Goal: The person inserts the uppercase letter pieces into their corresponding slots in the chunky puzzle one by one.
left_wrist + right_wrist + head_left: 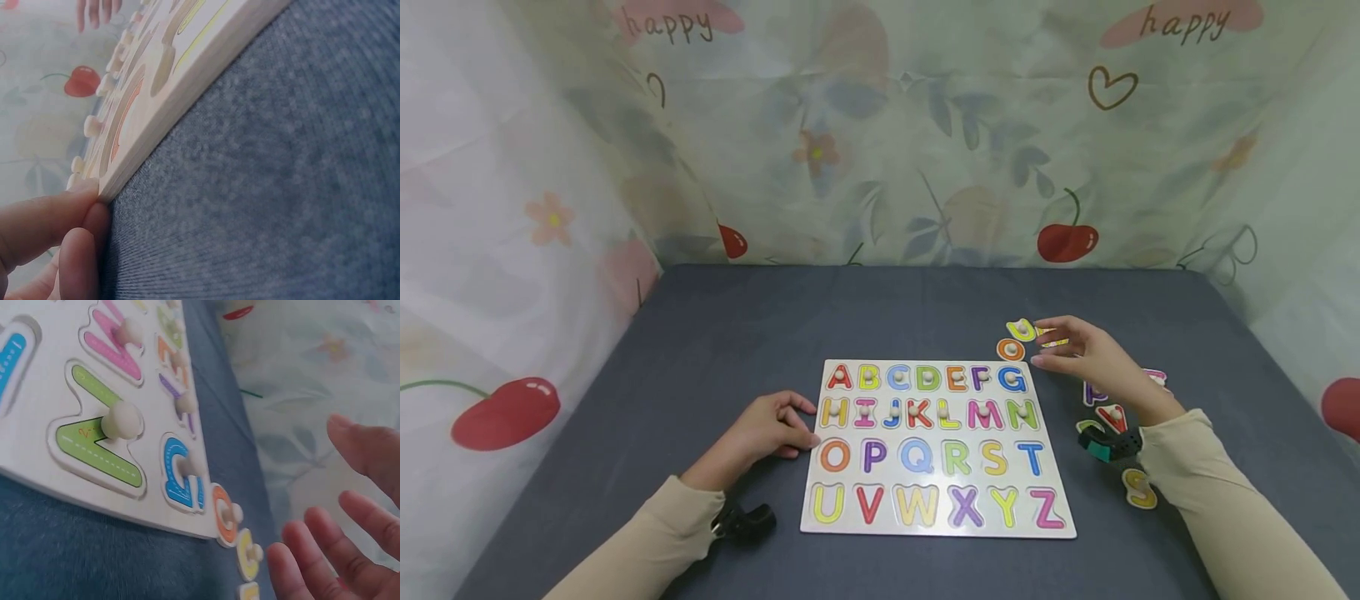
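A wooden alphabet puzzle board (891,473) lies flat on the table. Knobbed letters A to N fill its top two rows, while the O to Z recesses show printed letters. At its left edge, my left hand (767,429) holds the rim between thumb and finger; the left wrist view shows the thumb (75,194) on that edge. My right hand (1093,354) hovers past the top-right corner, fingers extended and apart, holding nothing. Close to it lie an orange O piece (224,515), a yellow U piece (1021,331) and a yellow piece (1055,341) partly hidden by the fingers.
Right of the board lie more loose letters: a purple P (1094,393), a red V (1112,418) and a yellow S (1139,489), some partly covered by the right arm. Dark cloth (737,333) covers the table. A patterned curtain (880,167) hangs behind.
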{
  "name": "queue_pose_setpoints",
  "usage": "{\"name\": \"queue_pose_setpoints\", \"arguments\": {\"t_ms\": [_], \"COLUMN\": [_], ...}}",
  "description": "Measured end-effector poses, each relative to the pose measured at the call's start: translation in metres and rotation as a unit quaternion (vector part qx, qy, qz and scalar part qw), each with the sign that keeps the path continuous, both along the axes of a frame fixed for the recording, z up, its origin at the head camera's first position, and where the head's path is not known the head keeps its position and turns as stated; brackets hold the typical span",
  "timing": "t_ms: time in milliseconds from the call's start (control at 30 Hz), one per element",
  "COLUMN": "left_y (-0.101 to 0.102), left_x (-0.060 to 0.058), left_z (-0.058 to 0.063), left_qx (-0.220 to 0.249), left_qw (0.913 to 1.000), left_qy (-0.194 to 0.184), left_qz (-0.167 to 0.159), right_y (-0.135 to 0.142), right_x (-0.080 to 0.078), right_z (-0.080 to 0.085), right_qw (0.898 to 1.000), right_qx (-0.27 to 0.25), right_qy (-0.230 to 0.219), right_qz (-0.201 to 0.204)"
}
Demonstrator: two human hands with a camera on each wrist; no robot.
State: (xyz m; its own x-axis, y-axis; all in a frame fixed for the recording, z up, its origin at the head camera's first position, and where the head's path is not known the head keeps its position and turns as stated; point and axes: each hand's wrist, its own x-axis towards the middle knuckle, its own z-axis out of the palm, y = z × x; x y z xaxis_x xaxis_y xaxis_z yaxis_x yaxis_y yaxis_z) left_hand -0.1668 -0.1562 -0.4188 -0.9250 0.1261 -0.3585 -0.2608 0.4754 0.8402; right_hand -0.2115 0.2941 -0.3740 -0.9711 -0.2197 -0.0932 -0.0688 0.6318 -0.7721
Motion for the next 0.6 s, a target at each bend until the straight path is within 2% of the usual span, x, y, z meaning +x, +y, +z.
{"name": "queue_pose_setpoints", "arguments": {"t_ms": [133,300,433,600], "left_y": [0.0,0.001,0.001,0.001], "left_x": [0.0,-0.002,-0.002,-0.002], "left_z": [0.0,-0.001,-0.002,-0.001], "left_qx": [0.001,-0.002,-0.004,-0.007], "left_qw": [1.0,0.9999,0.9999,0.9999], "left_qy": [-0.001,-0.006,-0.006,-0.006], "left_qz": [0.002,0.01,0.011,0.011], "right_y": [-0.01,-0.015,-0.019,-0.024], "right_x": [-0.022,-0.044,-0.052,-0.056], "right_z": [-0.011,-0.025,-0.031,-0.032], "right_qw": [1.0,0.998,0.996,0.993], "right_qx": [-0.002,0.03,0.054,0.086], "right_qy": [-0.024,-0.041,-0.046,-0.057], "right_qz": [-0.011,-0.034,-0.044,-0.054]}}
